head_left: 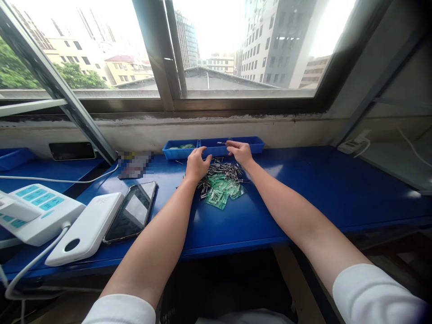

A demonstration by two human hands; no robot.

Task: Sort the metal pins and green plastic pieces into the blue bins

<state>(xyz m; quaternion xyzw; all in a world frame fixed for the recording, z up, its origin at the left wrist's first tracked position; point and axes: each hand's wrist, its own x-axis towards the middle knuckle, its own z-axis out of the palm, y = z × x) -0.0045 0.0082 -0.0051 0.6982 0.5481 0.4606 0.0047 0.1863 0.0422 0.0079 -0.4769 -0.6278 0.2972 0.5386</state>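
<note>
A heap of small dark metal pins with pale ends, looking like rivets, lies on the blue table. On its near side are several small green plastic packets with slim pieces inside. My left hand is over the heap's left edge, thumb and forefinger apart, with nothing visible between them. Above the far right side of the heap, my right hand pinches a small slender metal pin at its fingertips. Just behind both hands stands a blue divided tray; green packets lie in its left compartment.
On the left are a phone, a white power bank and a white power strip with cables. Another phone and a blue bin sit farther back. A metal shelf post slants up beside the window.
</note>
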